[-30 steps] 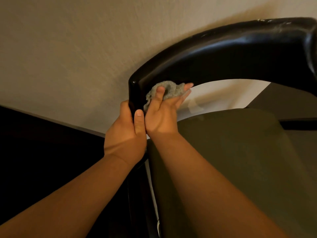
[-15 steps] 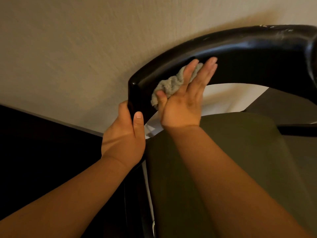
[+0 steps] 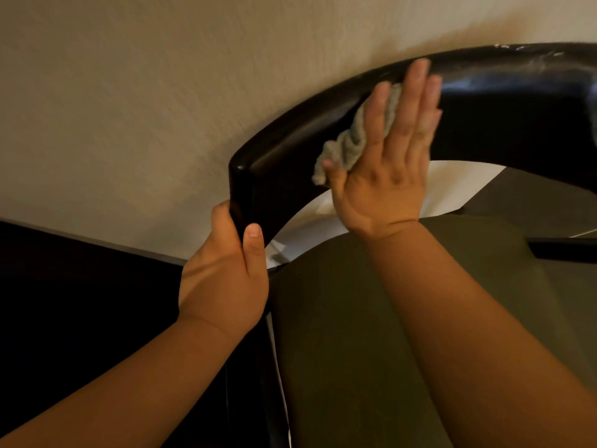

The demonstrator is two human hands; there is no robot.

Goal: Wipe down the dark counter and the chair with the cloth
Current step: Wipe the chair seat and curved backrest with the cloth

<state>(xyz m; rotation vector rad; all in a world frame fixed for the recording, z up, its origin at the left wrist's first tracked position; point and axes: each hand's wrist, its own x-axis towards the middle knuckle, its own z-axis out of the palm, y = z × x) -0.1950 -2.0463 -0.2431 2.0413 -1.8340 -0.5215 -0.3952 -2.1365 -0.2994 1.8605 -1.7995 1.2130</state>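
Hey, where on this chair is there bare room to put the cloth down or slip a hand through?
The seat is bare between the forearms. The opening under the backrest is free right of the right hand. The backrest's left corner is crowded: left hand gripping, cloth pressed beside.

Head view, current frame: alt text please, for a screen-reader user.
A right hand presses a grey cloth against the curved black chair back, fingers straight. The left hand grips the back's left end; the olive seat lies below.
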